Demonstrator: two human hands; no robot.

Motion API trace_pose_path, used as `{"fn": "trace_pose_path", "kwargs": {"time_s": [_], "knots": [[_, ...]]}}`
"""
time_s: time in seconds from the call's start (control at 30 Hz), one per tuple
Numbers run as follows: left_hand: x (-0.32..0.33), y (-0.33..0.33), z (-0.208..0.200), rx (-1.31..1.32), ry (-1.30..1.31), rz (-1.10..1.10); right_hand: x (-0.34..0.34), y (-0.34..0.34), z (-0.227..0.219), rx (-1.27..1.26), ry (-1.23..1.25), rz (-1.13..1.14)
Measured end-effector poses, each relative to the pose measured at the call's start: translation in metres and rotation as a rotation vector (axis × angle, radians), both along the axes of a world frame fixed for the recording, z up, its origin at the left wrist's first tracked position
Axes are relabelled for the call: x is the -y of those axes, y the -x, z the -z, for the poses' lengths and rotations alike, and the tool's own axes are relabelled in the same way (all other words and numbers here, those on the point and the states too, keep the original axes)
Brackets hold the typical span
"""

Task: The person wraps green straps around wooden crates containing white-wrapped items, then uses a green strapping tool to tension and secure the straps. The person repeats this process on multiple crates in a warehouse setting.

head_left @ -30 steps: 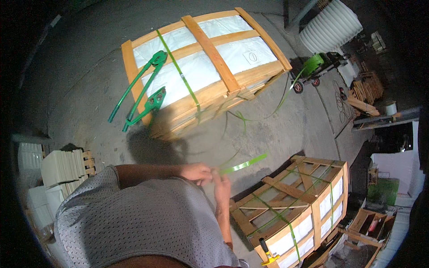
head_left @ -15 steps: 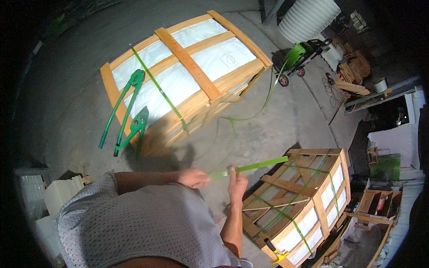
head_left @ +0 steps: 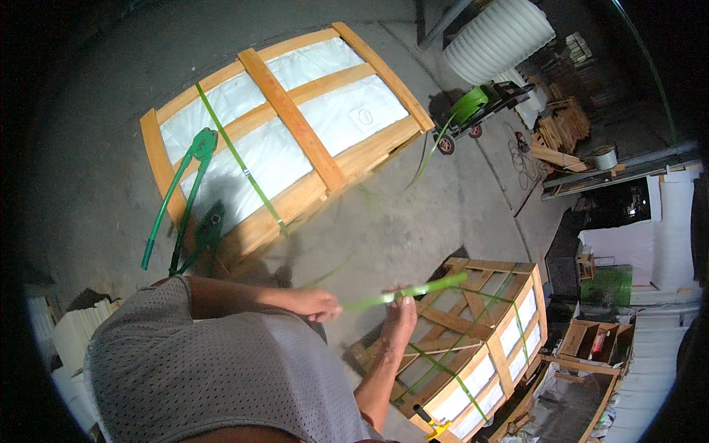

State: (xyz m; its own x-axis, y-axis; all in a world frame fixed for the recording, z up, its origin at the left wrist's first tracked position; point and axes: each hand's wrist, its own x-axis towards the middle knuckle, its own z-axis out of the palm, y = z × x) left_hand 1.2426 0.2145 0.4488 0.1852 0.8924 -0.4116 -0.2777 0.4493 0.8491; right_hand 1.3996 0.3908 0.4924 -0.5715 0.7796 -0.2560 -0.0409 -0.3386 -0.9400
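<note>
A bright green flat strap (head_left: 436,285) stretches between my hands. My left hand (head_left: 313,303) is closed on its left part, where the strap blurs. My right hand (head_left: 401,319) pinches it further right, with a free end sticking out past the fingers. Beyond the hands lies a wooden crate (head_left: 292,136) with white wrapping, one green strap (head_left: 235,153) running across its left part. On that crate rests a long-handled green strapping tool (head_left: 201,146). A second green tool (head_left: 213,218), in shadow, lies near the crate's near edge.
At right stands another strapped wooden crate (head_left: 499,356), a yellow-and-black tool (head_left: 434,424) at its near corner. A wheeled strap cart (head_left: 473,111) is beyond the first crate, beside a large white roll (head_left: 499,40). Wood pieces (head_left: 563,129) are piled further right.
The view has shifted, so the crates and cart appear further left. My right hand has moved right along with the strap, widening the gap between my hands; both still grip it.
</note>
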Motion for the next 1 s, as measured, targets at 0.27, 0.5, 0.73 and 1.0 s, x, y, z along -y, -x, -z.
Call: {"fn": "trace_pose_path", "kwargs": {"time_s": [0.27,0.5,0.73,1.0], "knots": [[-0.006,0.064,-0.075,0.154,-0.106,-0.837,0.099,0.041,0.019,0.317,-0.121,-0.757],[0.110,0.162,-0.096,0.369,-0.576,-1.360,0.070,0.012,0.082,0.422,-0.767,-0.965],[0.164,0.095,-0.087,-0.136,-0.358,-1.662,0.051,-0.034,0.080,0.542,-0.720,-1.209],[0.121,-0.056,-0.067,-0.320,-0.219,-1.472,0.139,-0.049,0.067,0.245,-0.445,-1.226]]}}
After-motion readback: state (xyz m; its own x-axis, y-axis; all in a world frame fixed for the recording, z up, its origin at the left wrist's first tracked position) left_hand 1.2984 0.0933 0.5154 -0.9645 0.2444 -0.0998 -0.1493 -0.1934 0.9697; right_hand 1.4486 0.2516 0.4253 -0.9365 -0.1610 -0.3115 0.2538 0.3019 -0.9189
